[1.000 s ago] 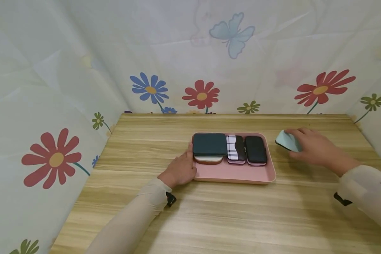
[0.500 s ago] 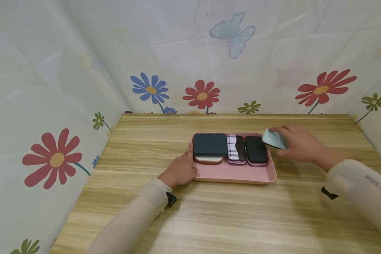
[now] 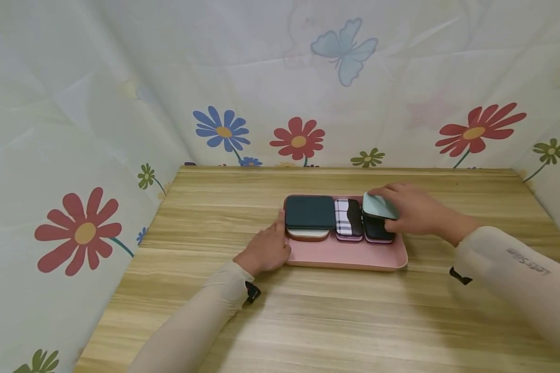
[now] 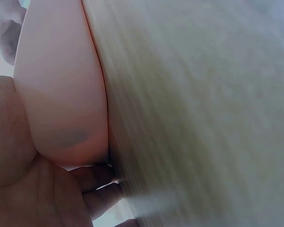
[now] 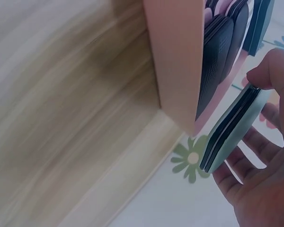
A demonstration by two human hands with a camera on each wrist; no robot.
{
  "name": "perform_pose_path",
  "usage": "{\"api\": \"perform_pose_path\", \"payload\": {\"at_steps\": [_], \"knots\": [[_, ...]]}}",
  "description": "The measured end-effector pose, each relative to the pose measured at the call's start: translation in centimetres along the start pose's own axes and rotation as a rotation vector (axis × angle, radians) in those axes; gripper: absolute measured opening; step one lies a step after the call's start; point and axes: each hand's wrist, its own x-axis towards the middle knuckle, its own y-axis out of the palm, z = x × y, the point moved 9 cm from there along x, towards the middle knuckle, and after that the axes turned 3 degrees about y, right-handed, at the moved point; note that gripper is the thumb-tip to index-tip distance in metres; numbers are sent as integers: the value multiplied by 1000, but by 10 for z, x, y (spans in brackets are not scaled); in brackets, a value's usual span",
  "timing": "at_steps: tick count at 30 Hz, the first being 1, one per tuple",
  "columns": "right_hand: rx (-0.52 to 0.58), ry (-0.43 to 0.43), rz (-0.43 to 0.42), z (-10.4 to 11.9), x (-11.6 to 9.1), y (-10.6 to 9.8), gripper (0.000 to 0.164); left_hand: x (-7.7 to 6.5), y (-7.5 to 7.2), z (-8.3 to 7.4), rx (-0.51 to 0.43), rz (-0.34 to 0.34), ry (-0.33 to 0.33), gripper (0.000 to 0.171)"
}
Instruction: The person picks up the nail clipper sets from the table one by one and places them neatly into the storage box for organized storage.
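Observation:
My right hand pinches a small pale blue flat case with dark layered edges between thumb and fingers. It is tilted above a black case in the pink tray, partly covering it; contact cannot be told. In the right wrist view the pale blue case shows beside the tray wall. My left hand rests against the tray's left side, fingers along the outer wall. Left of the black case lie a plaid-and-black case and a dark green case, above a white-and-brown item.
The tray stands on a wood-grain table. Its front strip shows bare pink. Behind the table hangs a pale cloth printed with flowers and a butterfly.
My right hand has carried the pale blue case leftward, from right of the tray to above the black case. My left hand stays against the tray's left side.

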Motion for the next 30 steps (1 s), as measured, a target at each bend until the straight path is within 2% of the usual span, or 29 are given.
{"api": "perform_pose_path", "payload": {"at_steps": [4,13,30], "knots": [[13,-44,35,12,7,5,70,0,1,0,-1,13,3,79],[32,-87,87,27,19,14,68,-2,-1,-1,-10,14,4,78],[54,-141,86,31,28,29,67,-1,1,0,-9,20,-12,80]]}}
